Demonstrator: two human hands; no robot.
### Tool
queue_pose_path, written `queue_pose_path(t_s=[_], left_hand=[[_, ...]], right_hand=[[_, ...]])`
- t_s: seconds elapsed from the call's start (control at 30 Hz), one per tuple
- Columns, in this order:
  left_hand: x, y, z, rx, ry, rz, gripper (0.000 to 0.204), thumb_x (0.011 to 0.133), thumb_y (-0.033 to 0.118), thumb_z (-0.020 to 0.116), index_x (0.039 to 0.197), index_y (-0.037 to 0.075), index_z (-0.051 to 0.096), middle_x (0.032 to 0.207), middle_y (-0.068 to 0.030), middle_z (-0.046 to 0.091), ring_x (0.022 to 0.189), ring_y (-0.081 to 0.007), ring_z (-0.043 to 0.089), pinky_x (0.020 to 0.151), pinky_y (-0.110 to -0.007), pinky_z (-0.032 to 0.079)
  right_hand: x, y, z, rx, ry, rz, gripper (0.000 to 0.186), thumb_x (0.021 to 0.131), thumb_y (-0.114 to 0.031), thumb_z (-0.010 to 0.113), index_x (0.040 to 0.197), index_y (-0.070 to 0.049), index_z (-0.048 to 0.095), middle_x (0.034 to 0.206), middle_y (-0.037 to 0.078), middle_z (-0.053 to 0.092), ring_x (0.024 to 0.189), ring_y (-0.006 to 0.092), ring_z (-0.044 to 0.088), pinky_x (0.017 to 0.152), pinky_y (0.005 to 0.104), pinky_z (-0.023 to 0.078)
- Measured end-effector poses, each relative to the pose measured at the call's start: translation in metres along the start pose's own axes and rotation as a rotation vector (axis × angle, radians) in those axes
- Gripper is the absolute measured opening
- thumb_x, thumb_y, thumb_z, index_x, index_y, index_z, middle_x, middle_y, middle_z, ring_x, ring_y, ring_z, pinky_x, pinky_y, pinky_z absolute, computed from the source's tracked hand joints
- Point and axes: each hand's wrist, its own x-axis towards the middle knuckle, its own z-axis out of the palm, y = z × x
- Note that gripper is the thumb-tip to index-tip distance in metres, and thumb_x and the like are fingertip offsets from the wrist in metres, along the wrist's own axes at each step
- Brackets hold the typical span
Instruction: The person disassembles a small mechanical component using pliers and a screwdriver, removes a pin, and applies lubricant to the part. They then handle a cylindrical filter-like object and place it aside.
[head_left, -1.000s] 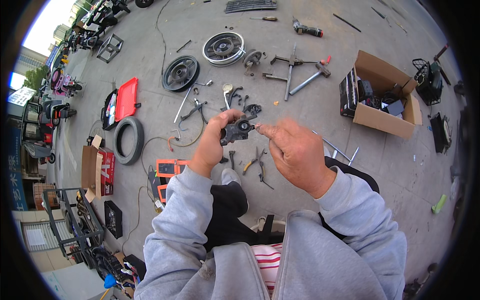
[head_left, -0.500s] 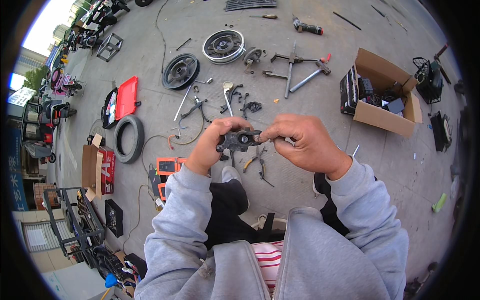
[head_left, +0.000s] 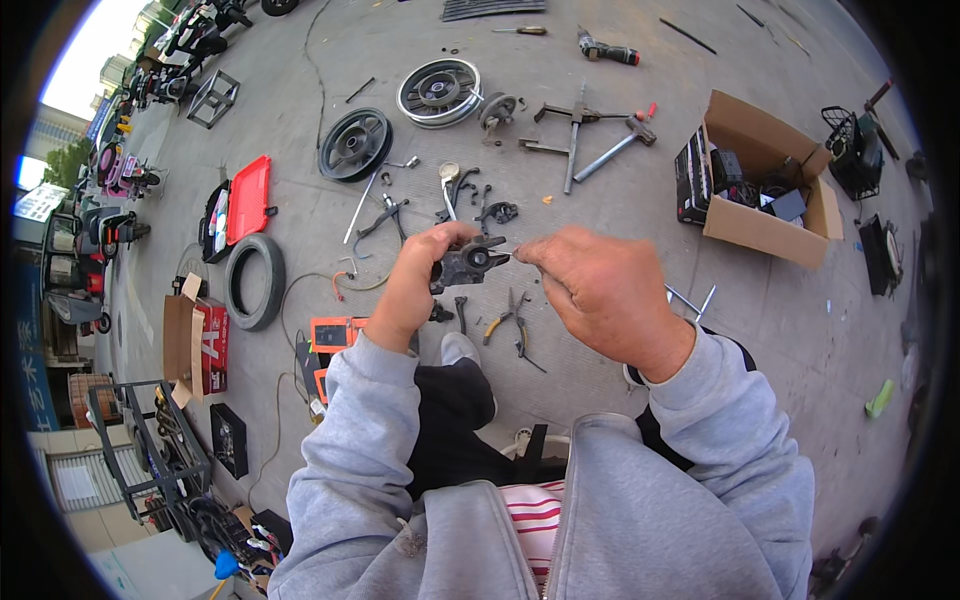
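Note:
My left hand (head_left: 412,285) grips a small dark metal part (head_left: 468,264) that looks like a brake caliper, with a forked end pointing right. Close to that fork, the fingers of my right hand (head_left: 605,290) are pinched together. A thin, light sliver shows at the right fingertips; it is too small to name. On the ground beneath my hands lie yellow-and-black pliers (head_left: 510,322). Beyond them are a ratchet wrench (head_left: 449,180), a brake lever with cable (head_left: 386,215) and a small black bracket (head_left: 500,212).
Two wheel rims (head_left: 440,92) lie farther off, near a hammer (head_left: 620,152), a puller-like steel tool (head_left: 574,140) and a cordless drill (head_left: 607,48). An open cardboard box (head_left: 765,228) stands right. At left are a tyre (head_left: 255,282) and an open red toolbox (head_left: 250,198).
My right hand has drawn slightly back from the dark part, leaving a gap. The part has turned in my left hand, so its forked end now faces right.

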Motion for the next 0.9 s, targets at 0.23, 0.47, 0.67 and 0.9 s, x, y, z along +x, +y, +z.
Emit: queue_pose_path(t_s=[0.23,0.47,0.67,0.9], left_hand=[[0.001,-0.004,0.007,0.133,0.036,0.099,0.048,0.092,0.030,0.034,0.102,-0.008,0.061,0.092,-0.0086,0.063,0.088,-0.0156,0.054,0.083,-0.028,0.041],[0.002,-0.006,0.004,0.167,0.029,0.069,0.054,0.092,0.039,0.031,0.102,-0.005,0.060,0.090,-0.0081,0.065,0.083,-0.0148,0.058,0.077,-0.027,0.045],[0.000,-0.004,0.007,0.128,0.102,-0.031,0.052,0.091,0.039,0.031,0.105,-0.001,0.062,0.089,-0.0051,0.065,0.078,-0.0094,0.055,0.063,-0.022,0.040],[-0.001,-0.007,-0.001,0.003,-0.036,0.051,0.057,0.090,0.039,0.031,0.106,-0.007,0.060,0.095,-0.0125,0.065,0.086,-0.0178,0.060,0.078,-0.028,0.045]], right_hand=[[-0.005,-0.007,0.003,-0.060,0.017,0.031,0.027,0.075,-0.003,0.066,0.101,-0.012,0.068,0.077,0.004,0.059,0.063,0.0219,0.061,0.052,0.0342,0.047],[-0.007,-0.009,0.013,-0.055,0.073,-0.022,0.026,0.077,-0.005,0.063,0.102,-0.007,0.066,0.078,0.004,0.057,0.060,0.0192,0.061,0.049,0.0317,0.046],[-0.004,-0.013,0.014,-0.106,0.117,0.017,0.025,0.076,-0.003,0.066,0.100,-0.011,0.069,0.072,0.003,0.055,0.056,0.0189,0.058,0.047,0.0318,0.044],[0.004,0.002,0.016,0.191,0.073,0.034,0.021,0.077,-0.006,0.063,0.097,-0.011,0.069,0.079,0.002,0.063,0.063,0.0216,0.062,0.050,0.0338,0.045]])
